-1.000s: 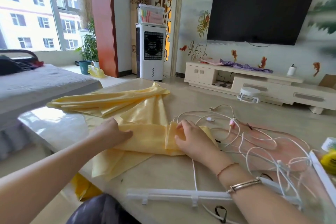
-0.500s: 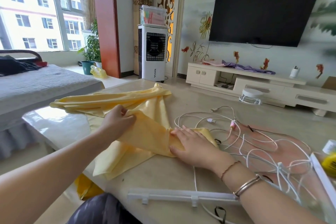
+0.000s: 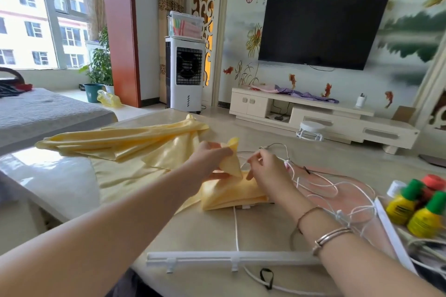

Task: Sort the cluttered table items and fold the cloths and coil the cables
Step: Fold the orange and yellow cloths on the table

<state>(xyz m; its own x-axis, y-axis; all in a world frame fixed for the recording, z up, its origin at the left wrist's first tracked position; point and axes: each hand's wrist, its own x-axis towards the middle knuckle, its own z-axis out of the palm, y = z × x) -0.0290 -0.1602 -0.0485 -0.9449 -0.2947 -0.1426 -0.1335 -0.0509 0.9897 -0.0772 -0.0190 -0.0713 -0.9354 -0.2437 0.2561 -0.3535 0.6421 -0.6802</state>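
Note:
A shiny yellow cloth (image 3: 125,142) lies spread over the left half of the table (image 3: 212,229), with a folded part near the middle. My left hand (image 3: 210,159) is closed on a corner of that cloth and holds it lifted above the fold. Just to its right, my right hand (image 3: 268,171) rests its fingertips on the folded part, fingers loosely curled. Tangled white cables (image 3: 321,183) sprawl to the right of my right hand, over a pink sheet.
A white plastic rail (image 3: 226,257) lies along the near edge, and another rail (image 3: 391,226) runs at the right. Yellow bottles with green caps (image 3: 415,210) stand at far right. A black loop strap (image 3: 266,277) sits by the front edge. A grey bed (image 3: 48,111) is at left.
My left hand has carried the cloth corner up and to the right, over the fold. My right hand lifted from lying flat on the cloth to fingertips only. The view tilted, revealing the bottles.

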